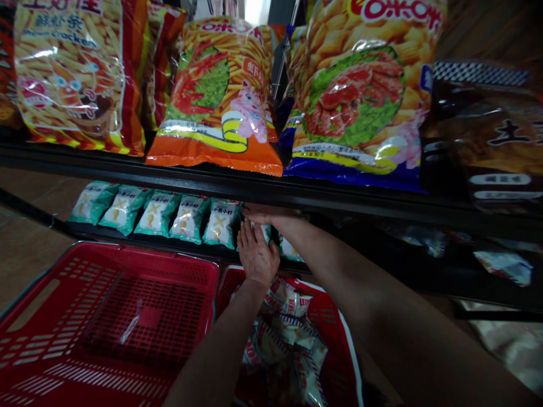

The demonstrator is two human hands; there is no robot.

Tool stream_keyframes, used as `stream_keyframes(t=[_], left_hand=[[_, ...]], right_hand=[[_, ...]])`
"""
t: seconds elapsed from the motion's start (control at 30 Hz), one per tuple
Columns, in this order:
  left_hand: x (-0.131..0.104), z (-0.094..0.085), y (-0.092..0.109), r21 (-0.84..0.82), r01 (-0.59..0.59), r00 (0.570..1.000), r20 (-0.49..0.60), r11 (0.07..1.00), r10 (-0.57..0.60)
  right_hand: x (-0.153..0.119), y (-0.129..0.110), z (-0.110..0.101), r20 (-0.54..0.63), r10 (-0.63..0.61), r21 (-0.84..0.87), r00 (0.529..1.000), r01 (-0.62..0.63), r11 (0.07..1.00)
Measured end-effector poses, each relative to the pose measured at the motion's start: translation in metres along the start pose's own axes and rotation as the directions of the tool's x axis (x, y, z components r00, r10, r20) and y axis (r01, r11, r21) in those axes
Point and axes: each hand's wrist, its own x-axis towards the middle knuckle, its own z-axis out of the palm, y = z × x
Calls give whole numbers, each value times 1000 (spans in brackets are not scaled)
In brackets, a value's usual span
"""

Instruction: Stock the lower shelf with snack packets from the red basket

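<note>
My left hand (257, 251) lies with outstretched fingers over the front of a small green-and-white snack bag (266, 230) on the lower shelf. Behind it, at the top of that bag, my right hand (265, 213) reaches in from the right with its fingers pointing left; part of it is hidden by the left hand and the shadow. To the left stands a row of several matching snack bags (186, 217), tilted back side by side. Another matching bag (292, 247) is partly covered by my right forearm.
Large shrimp cracker bags (220, 102) fill the upper shelf, whose black edge (190, 180) overhangs my hands. Below stand a red shopping basket (169, 257) with a clear wrapper inside and a second red basket (350, 345) holding several white packets (292, 330). A loose packet (504, 267) lies right.
</note>
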Motion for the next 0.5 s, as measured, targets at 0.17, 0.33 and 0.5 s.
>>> stream_keyframes(t=[0.17, 0.33, 0.5], left_hand=[[-3, 1, 2, -4, 9, 1000, 7, 1000, -9], [-5, -1, 4, -1, 25, 1000, -5, 1000, -25], [-4, -3, 4, 5, 26, 1000, -11, 1000, -26]], right_hand=[[-3, -3, -2, 34, 13, -13, 999, -13, 1000], [-3, -3, -2, 20, -16, -2, 1000, 16, 1000], [-2, 3, 0, -17, 24, 10, 1000, -24, 1000]])
